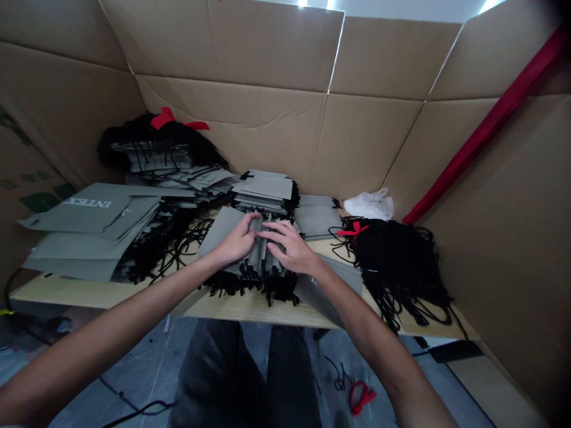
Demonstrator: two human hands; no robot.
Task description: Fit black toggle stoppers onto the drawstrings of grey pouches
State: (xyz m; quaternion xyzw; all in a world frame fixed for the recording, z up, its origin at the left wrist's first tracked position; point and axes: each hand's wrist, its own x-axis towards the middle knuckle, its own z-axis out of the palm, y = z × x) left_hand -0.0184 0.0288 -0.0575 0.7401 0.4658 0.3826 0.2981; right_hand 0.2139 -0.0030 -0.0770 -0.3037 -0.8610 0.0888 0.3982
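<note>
In the head view, a bundle of flat grey paper bags (pixel 256 261) with black cord handles stands on edge in front of me. The knotted cord ends (pixel 281 288) hang toward the table's front edge. My left hand (pixel 238 241) is closed on the left side of the bundle, thumb and fingers near its top edges. My right hand (pixel 289 246) lies over the right side with its fingers apart, the tips touching the bags' upper edges. A flat grey bag (pixel 223 226) lies beneath my left wrist, and another grey bag (pixel 330 288) lies under my right forearm.
Larger grey bags (pixel 84 238) with white lettering are piled left. Behind stand more stacked bags (pixel 265 185). A black cord bundle (pixel 397 261) tied with red ribbon and a white plastic bag (pixel 370 205) lie right. Cardboard walls (pixel 267 107) enclose the table (pixel 66 291).
</note>
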